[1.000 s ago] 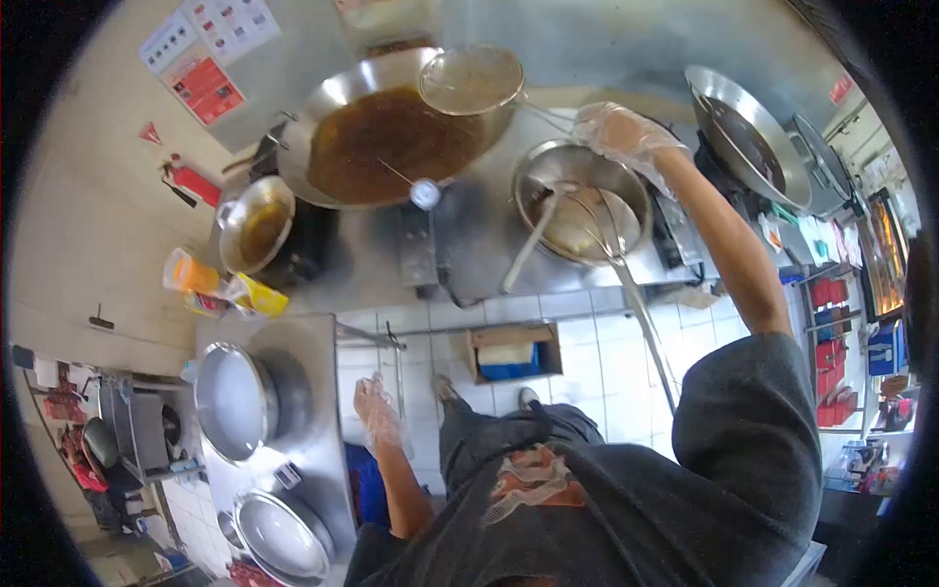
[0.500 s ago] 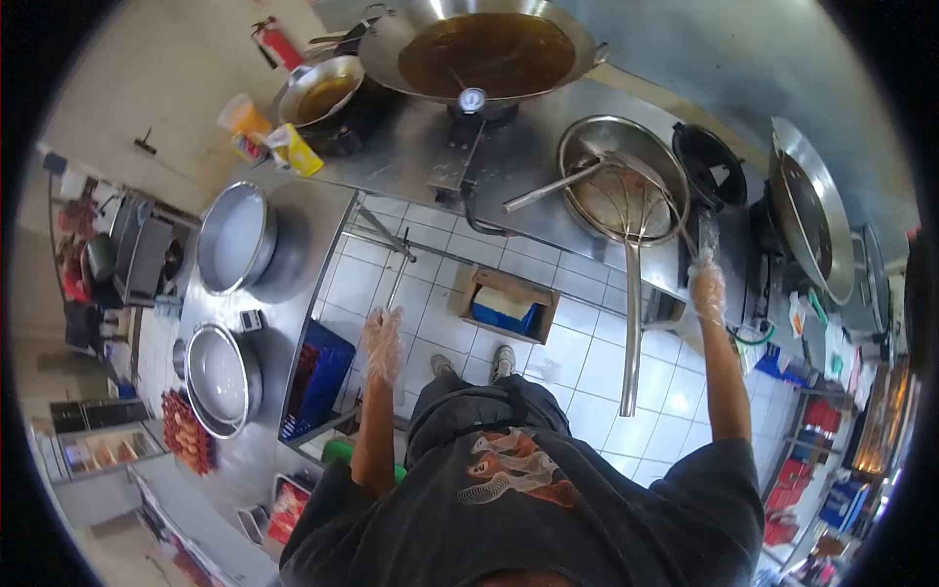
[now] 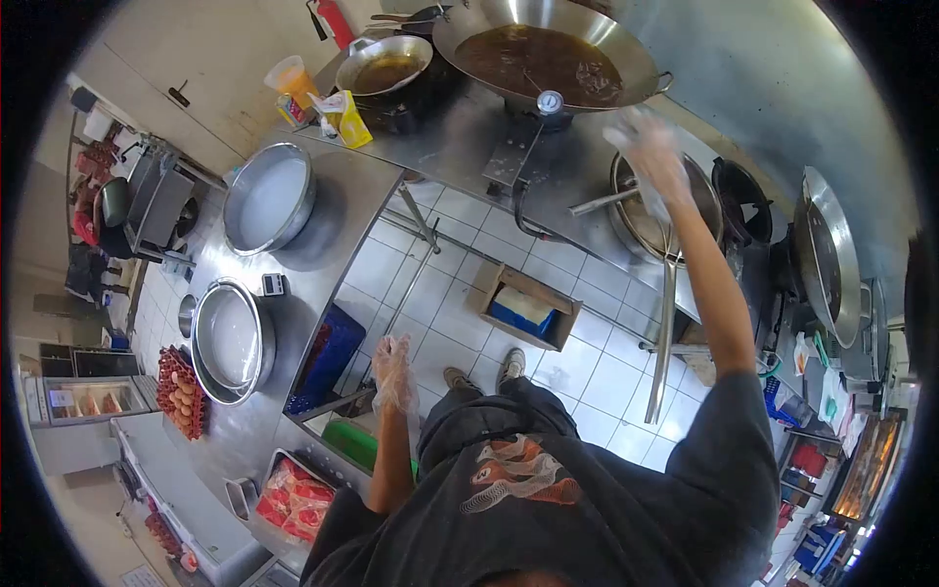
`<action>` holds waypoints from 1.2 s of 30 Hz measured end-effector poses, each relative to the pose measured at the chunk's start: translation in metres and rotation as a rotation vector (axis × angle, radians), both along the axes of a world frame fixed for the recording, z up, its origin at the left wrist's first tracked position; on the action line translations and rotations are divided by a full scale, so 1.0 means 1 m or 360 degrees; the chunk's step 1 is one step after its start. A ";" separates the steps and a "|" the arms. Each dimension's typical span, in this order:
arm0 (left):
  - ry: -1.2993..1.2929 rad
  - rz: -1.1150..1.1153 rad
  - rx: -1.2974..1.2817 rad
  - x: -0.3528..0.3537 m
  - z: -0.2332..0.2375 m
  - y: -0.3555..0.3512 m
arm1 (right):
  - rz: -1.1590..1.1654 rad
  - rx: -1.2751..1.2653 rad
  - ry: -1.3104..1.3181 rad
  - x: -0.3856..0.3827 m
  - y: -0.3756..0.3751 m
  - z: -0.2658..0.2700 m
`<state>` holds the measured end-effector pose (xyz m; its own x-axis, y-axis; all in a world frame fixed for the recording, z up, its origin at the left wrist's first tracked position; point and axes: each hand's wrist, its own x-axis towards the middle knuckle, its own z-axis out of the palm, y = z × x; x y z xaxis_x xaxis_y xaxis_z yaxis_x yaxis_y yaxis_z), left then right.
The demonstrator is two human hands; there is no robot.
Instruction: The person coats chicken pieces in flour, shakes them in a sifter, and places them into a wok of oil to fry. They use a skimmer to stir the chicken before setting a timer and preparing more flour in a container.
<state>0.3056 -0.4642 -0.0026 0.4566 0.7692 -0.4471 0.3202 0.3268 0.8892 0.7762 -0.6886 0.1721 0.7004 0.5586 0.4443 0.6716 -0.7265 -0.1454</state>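
My right hand [image 3: 653, 161], in a clear plastic glove and blurred, is raised over the steel bowl [image 3: 717, 220], near the large wok's right rim. Its fingers look stretched out, with nothing visible in them. Dark oil fills the large wok [image 3: 641, 57], with pale bubbles near its right side. A long-handled strainer [image 3: 662, 342] and another metal-handled utensil [image 3: 602, 203] rest at the steel bowl. My left hand [image 3: 393, 372], also gloved, hangs beside my body, loosely open and with nothing visible in it. A dial thermometer [image 3: 550, 102] sits at the wok's front.
Two basins of whitish liquid [image 3: 269, 199] [image 3: 232, 339], an egg tray [image 3: 182, 391] and a tray of red meat [image 3: 293, 499] are on the left. A small pan [image 3: 384, 73] stands behind; another wok [image 3: 827, 256] is right. A cardboard box [image 3: 526, 308] lies on the floor.
My right hand has moved from the strainer's side up and left towards the large wok. Pale bubbles now show in its oil. The view has shifted; my left hand still hangs low.
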 end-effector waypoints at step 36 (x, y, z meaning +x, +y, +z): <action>-0.0058 0.0493 -0.0187 0.048 0.008 0.106 | -0.0250 0.0885 0.0662 -0.051 0.176 -0.010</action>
<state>0.3536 -0.3580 0.0050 0.2264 0.8181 -0.5287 0.1580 0.5048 0.8487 0.7251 -0.5122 0.1622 0.9274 0.2054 0.3127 0.3736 -0.5539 -0.7440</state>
